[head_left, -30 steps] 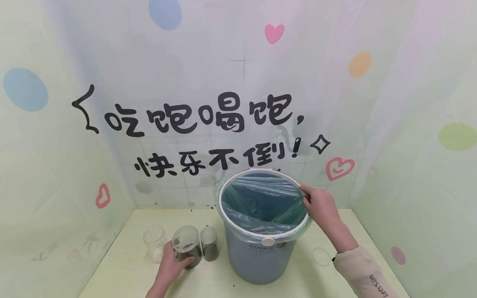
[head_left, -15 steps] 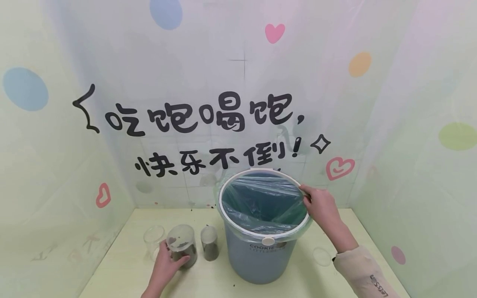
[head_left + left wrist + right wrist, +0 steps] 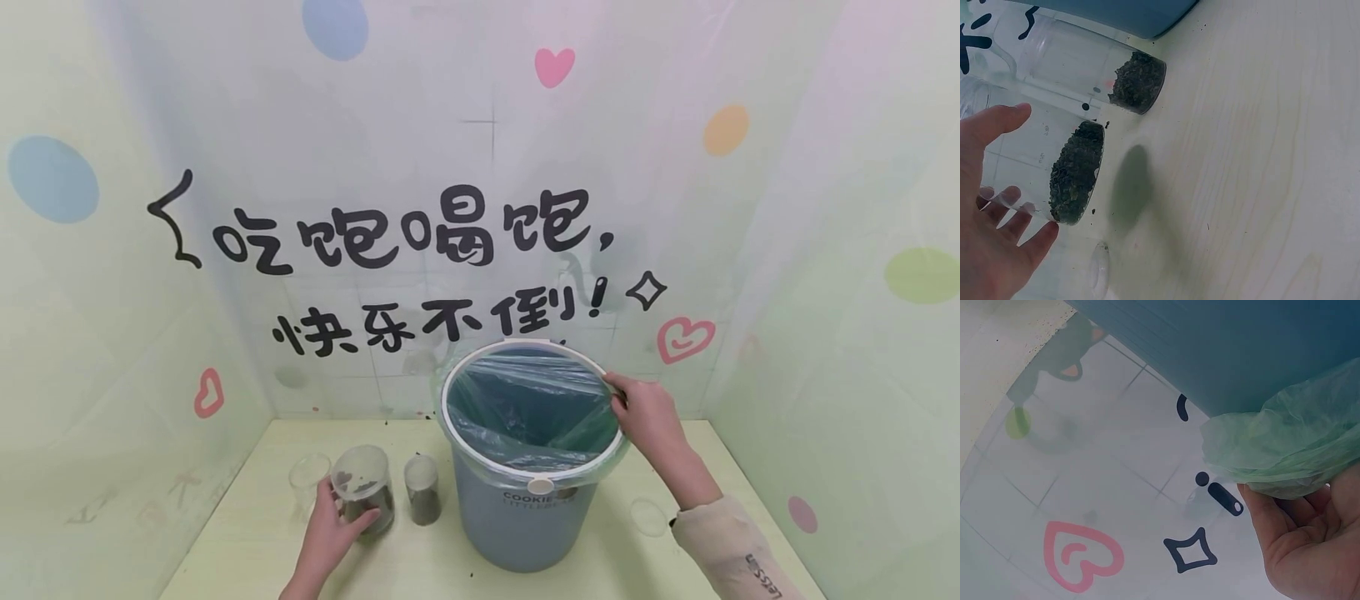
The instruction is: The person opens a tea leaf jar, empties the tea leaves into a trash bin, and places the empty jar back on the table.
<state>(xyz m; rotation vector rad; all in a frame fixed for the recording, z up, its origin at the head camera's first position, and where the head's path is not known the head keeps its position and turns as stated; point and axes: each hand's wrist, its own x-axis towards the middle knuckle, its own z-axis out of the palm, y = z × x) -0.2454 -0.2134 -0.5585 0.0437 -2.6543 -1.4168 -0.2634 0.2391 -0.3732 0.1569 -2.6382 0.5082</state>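
My left hand (image 3: 330,533) grips a wide clear jar (image 3: 363,492) partly filled with dark, dried, leaf-like flakes. Its thumb lies on one side and the fingers (image 3: 1038,245) curl round the other. Whether the jar's base touches the table cannot be made out. Just to the right stands a narrower clear jar (image 3: 422,492) with similar dark flakes (image 3: 1138,82) at its bottom. On the right, my right hand (image 3: 651,423) pinches the white rim of a blue-grey trash bin (image 3: 521,525). A thin green trash bag (image 3: 1285,437) lines the bin and folds over its rim near those fingers.
A clear container (image 3: 306,479) stands left of the held jar, partly behind the left hand. A clear round disc, perhaps a lid (image 3: 648,517), lies right of the bin. Printed sheeting (image 3: 420,150) encloses the pale table (image 3: 232,533) at the back and sides.
The left hand has shifted the wide jar slightly left, widening the gap to the narrow jar. The right hand stays at the bin's rim.
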